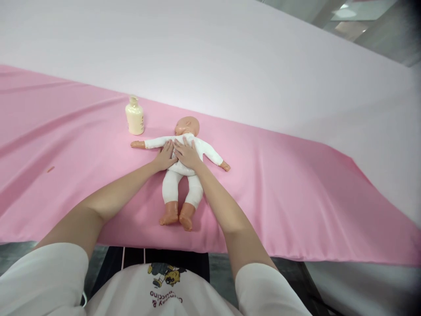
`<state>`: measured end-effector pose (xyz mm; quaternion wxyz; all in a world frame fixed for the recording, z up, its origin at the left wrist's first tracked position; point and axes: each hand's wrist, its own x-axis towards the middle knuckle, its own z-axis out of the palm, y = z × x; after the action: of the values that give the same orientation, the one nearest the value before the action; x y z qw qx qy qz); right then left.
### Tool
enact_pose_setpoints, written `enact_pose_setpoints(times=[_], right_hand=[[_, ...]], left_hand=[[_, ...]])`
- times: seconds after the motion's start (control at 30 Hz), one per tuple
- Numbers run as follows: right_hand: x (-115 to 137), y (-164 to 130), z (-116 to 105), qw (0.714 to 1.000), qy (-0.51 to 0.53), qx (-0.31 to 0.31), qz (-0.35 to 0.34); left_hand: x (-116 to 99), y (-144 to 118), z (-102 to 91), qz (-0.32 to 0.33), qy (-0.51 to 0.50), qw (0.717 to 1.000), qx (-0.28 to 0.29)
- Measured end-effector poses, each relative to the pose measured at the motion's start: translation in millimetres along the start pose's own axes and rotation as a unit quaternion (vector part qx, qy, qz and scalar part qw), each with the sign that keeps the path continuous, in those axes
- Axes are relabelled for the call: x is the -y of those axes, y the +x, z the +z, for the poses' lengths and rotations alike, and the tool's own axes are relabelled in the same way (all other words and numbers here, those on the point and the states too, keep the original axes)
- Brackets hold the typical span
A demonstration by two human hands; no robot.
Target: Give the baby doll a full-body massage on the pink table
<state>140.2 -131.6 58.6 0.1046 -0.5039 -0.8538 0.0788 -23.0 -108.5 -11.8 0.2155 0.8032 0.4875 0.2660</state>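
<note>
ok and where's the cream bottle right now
In the head view, the cream bottle stands upright on the pink cloth, to the left of the doll's head and just beyond the doll's hand on that side.

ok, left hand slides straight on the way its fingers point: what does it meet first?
Probably the doll's head. The left hand rests on the white torso, fingers angled up and rightward in the picture, toward it. Depth is unclear, so it might skim past.

Both arms reach forward, converging; the left hand and right hand lie palm down, side by side, fingers extended.
</note>
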Motion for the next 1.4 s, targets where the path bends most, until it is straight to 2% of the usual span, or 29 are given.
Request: enact_pose_setpoints(times=[0.23,0.4,0.47,0.53,0.63,0.7,0.77,0.83,0.93,1.03,1.13,1.23,1.33,1.4], right_hand=[[-12,-28,5,0.994,0.093,0.008,-0.062],[-24,-52,5,0.981,0.162,-0.018,-0.102],[-27,-58,4,0.976,0.187,-0.031,-0.103],[-29,-61,4,0.969,0.22,-0.067,-0.093],[-30,-61,7,0.957,0.239,-0.16,-0.048],[-31,-60,10,0.953,0.225,-0.203,-0.001],[-31,-58,12,0.953,0.213,-0.214,0.036],[-32,-57,11,0.954,0.218,-0.201,0.039],[-36,-56,7,0.955,0.251,-0.156,-0.015],[-41,-55,3,0.944,0.299,-0.127,-0.055],[-48,-55,1,0.931,0.346,-0.103,-0.044],[-54,-55,-2,0.902,0.424,-0.071,-0.035],[-60,-55,-7,0.875,0.483,-0.008,-0.031],[-63,-55,-12,0.875,0.483,0.03,-0.029]], left_hand=[[-19,-10,-9.9,-0.025,0.015,0.999,0.013],[-29,-15,-12.1,-0.039,0.015,0.999,0.012],[-31,-16,-14.1,-0.033,0.01,0.999,-0.005],[-31,-18,-17.7,-0.005,0.005,0.999,-0.046],[-31,-20,-24.7,0.076,-0.004,0.991,-0.106],[-32,-21,-28.8,0.136,-0.01,0.985,-0.102],[-34,-22,-30.8,0.171,-0.008,0.982,-0.081],[-37,-23,-31.0,0.182,0.0,0.981,-0.071],[-42,-24,-29.9,0.202,0.006,0.977,-0.064],[-44,-24,-30.5,0.234,-0.011,0.971,-0.039],[-44,-22,-33.1,0.238,-0.039,0.971,-0.006],[-42,-21,-36.0,0.225,-0.066,0.972,0.012],[-41,-20,-38.0,0.218,-0.079,0.972,0.018],[-41,-21,-39.1,0.217,-0.085,0.972,0.027]])
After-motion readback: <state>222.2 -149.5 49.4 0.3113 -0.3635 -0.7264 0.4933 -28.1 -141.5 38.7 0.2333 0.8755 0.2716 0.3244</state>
